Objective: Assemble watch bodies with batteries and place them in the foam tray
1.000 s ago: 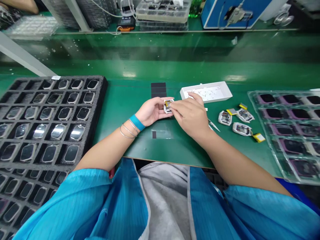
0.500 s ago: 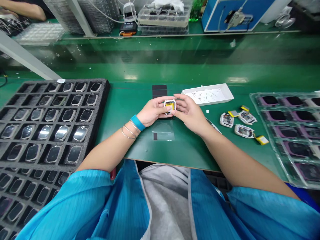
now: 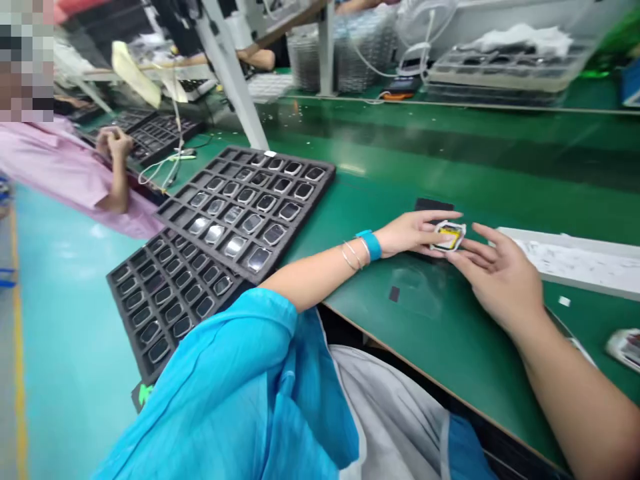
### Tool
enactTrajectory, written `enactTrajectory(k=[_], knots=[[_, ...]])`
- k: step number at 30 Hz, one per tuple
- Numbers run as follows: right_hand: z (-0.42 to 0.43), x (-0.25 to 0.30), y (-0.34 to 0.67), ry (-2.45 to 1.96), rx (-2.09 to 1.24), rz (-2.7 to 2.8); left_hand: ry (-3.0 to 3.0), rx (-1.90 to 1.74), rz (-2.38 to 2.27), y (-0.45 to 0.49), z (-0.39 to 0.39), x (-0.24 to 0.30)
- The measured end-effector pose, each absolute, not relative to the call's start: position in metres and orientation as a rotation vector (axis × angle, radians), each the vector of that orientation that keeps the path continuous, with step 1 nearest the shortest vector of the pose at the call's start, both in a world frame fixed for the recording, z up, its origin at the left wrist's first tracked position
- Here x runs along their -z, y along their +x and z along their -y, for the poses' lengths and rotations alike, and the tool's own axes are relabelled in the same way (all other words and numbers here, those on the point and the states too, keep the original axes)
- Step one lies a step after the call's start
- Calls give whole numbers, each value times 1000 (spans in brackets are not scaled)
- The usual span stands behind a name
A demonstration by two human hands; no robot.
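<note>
A white watch case (image 3: 434, 245) with a yellow battery (image 3: 453, 230) inside is held over the green bench, its open side up. My left hand (image 3: 413, 232) grips its left side, thumb on the battery, fingers around the far edge. At the case's right edge is my right hand (image 3: 505, 280); its thumb tip touches or nearly touches the near corner, and its fingers are spread, index lifted clear. Behind my left hand lies a black sheet (image 3: 434, 204). Below the hands is a clear film with a small dark square (image 3: 395, 294) on it.
To the left, a black foam tray (image 3: 327, 179) of watch cases overlaps a lower foam tray (image 3: 150, 377). A white box (image 3: 590, 283) with small bits stands right, near a blurred watch case (image 3: 625, 348). A person in a pink sleeve (image 3: 75, 177) works far left.
The view has swung left, bringing the co-worker and floor into sight. The watch case stays in my left hand; my right index finger has come away from it.
</note>
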State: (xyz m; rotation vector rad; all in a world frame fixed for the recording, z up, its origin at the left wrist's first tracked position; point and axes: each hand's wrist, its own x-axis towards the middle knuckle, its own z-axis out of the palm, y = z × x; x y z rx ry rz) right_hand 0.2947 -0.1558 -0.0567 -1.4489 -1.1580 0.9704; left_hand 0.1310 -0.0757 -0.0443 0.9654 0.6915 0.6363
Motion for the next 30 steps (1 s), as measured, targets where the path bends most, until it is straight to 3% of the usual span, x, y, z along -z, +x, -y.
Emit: enactTrajectory(k=[6, 13, 20, 30], knots=[[161, 55, 296, -1501, -930, 1196, 865, -1153, -857, 96, 27, 24], [158, 52, 297, -1518, -956, 1205, 1492, -1476, -1410, 10, -43, -2], [151, 53, 295, -1666, -918, 1268, 1815, -1381, -1944, -95, -63, -3], [155, 46, 289, -1767, -773, 1386, 1421, -1174, -2710, -259, -19, 3]])
